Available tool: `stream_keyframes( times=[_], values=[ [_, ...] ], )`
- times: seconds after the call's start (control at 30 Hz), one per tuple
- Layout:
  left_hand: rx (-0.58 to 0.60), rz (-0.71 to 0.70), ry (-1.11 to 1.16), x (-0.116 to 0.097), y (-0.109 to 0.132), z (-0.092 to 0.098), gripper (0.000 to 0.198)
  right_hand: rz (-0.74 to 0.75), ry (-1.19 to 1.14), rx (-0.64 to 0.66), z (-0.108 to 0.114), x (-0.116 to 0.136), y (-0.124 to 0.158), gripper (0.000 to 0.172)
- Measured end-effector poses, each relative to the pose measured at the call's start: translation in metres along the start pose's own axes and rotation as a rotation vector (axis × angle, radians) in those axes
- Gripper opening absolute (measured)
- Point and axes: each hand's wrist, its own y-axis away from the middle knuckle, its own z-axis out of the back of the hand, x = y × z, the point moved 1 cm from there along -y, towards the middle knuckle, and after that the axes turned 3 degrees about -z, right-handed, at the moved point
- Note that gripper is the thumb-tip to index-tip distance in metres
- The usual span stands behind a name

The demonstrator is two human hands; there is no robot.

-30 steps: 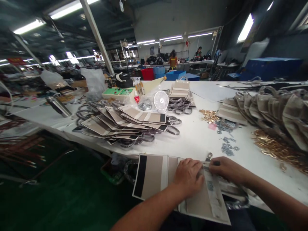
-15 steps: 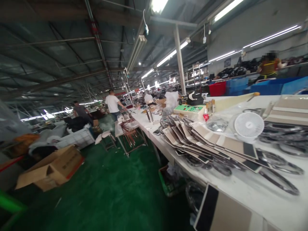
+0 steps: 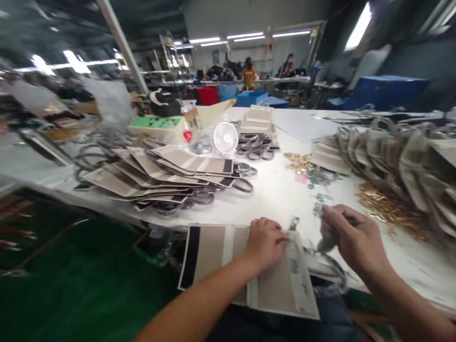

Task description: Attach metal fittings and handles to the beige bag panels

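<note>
A flat beige bag panel (image 3: pixel 210 247) with a black end strip and pale bands lies at the near edge of the white table, overhanging it. My left hand (image 3: pixel 265 242) rests on its middle, fingers bent and pressed against it near a pale strip. A small metal piece (image 3: pixel 294 223) sits at the panel's far edge. To the right, my right hand (image 3: pixel 356 237) is raised over the table with fingers closed together. Blur hides what they grip; small silver fittings (image 3: pixel 318 209) are at the fingertips. Below it, a dark looped handle (image 3: pixel 335 270) pokes out beside the panel.
Stacked beige panels with handles (image 3: pixel 160 175) lie left, before a white fan (image 3: pixel 225 137). Gold fittings (image 3: pixel 384 204) are heaped at right, beside a row of bag pieces (image 3: pixel 392 152). Another gold pile (image 3: pixel 299 162) is farther back. Two people work in the background.
My view has swung to the right. Both hands, out of sight before, are now in view, and the near panel shows almost whole.
</note>
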Motion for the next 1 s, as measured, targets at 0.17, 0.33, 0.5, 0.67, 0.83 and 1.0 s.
stream_keyframes(
  times=[0.17,0.33,0.5,0.67,0.83,1.0],
  values=[
    [-0.013,-0.005,0.062,0.007,-0.007,0.0,0.007,-0.036,-0.348,-0.179,-0.024,-0.031,-0.013,0.04],
    [-0.013,-0.007,0.051,0.006,-0.008,0.0,0.006,-0.078,-0.456,-0.254,-0.022,-0.052,-0.022,0.038],
    [0.001,-0.012,0.053,0.01,-0.01,-0.002,0.007,-0.051,-0.469,-0.273,-0.019,-0.056,-0.024,0.037],
    [0.059,-0.006,0.046,0.007,-0.011,0.002,0.01,0.112,-0.162,-0.073,-0.04,-0.057,-0.012,0.041],
    [0.11,0.078,-0.01,0.006,-0.014,0.012,0.027,0.252,0.288,0.197,-0.055,-0.055,-0.005,0.044],
    [0.325,0.178,-0.085,0.005,-0.028,0.027,0.036,0.222,0.218,0.155,-0.049,-0.054,0.002,0.047]
  ],
)
